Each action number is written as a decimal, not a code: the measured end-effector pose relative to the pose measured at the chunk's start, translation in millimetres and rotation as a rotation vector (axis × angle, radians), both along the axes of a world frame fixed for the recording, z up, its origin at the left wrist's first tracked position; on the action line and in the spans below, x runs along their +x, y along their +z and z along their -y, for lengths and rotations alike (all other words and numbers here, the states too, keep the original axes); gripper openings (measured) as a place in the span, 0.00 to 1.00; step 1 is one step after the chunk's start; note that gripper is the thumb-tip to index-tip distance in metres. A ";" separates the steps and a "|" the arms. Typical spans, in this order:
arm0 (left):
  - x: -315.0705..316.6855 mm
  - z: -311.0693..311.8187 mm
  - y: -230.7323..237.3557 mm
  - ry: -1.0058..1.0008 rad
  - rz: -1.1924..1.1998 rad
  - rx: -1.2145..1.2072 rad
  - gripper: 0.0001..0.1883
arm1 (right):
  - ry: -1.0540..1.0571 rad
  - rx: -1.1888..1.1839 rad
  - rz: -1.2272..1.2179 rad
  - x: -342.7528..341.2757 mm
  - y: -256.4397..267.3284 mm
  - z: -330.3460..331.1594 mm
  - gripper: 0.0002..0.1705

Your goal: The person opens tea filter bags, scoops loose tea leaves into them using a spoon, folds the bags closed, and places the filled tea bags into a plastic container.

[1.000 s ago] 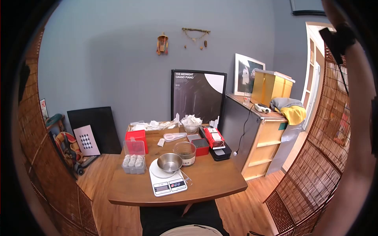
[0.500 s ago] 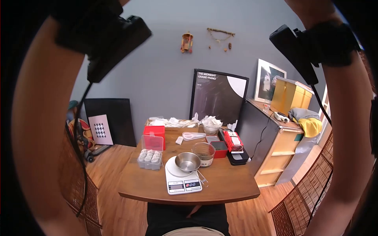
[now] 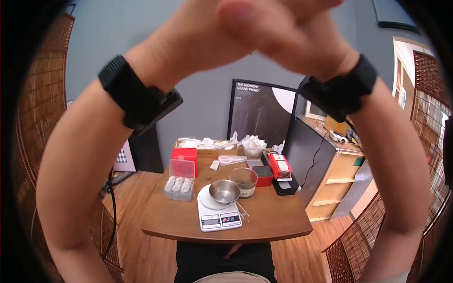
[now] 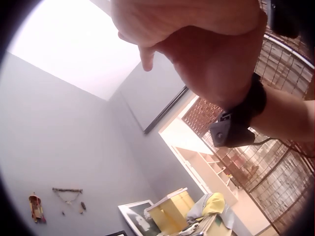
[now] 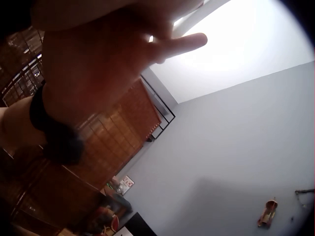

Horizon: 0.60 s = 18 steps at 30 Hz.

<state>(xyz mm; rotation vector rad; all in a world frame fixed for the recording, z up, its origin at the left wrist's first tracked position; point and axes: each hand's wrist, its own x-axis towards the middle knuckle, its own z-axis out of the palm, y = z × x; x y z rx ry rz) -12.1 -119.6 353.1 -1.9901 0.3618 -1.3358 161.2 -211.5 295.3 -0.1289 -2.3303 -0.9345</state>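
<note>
Both bare hands are raised high before the head camera and overlap at the top of the head view. My left hand [image 3: 198, 37] reaches in from the left, my right hand [image 3: 311, 47] from the right. A blurred thumb crosses between them, and most other fingers are cut off by the frame. In the left wrist view, the right hand [image 4: 211, 64] appears behind the left, with a finger sticking out. In the right wrist view, the left hand [image 5: 93, 69] shows a straight finger. No object shows in either hand.
On the wooden table [image 3: 269, 221] below, a steel bowl [image 3: 224, 191] sits on a white kitchen scale [image 3: 220, 221]. Around it are a glass beaker [image 3: 245, 181], a clear case [image 3: 179, 188], red boxes and a white-filled bowl [image 3: 253, 146]. Woven screens [image 3: 42, 118] flank both sides.
My left arm has come into view, and both hands have moved inward and together at the top of the head view. The things on the table have stayed put.
</note>
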 end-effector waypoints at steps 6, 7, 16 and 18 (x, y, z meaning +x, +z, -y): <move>-12.8 55.0 -108.3 0.202 0.028 0.109 0.39 | 0.124 0.425 0.179 -14.2 -22.5 10.4 0.22; -14.9 56.8 -111.1 0.202 0.027 0.108 0.39 | 0.064 0.465 0.260 -12.9 -31.2 9.6 0.20; -4.5 78.0 -155.8 0.058 -0.634 0.046 0.21 | -2.031 0.874 -1.892 -150.9 -110.0 -23.3 0.33; 0.4 74.3 -160.3 0.014 -0.613 -0.050 0.23 | -1.762 0.828 -1.599 -152.5 -114.7 -28.9 0.30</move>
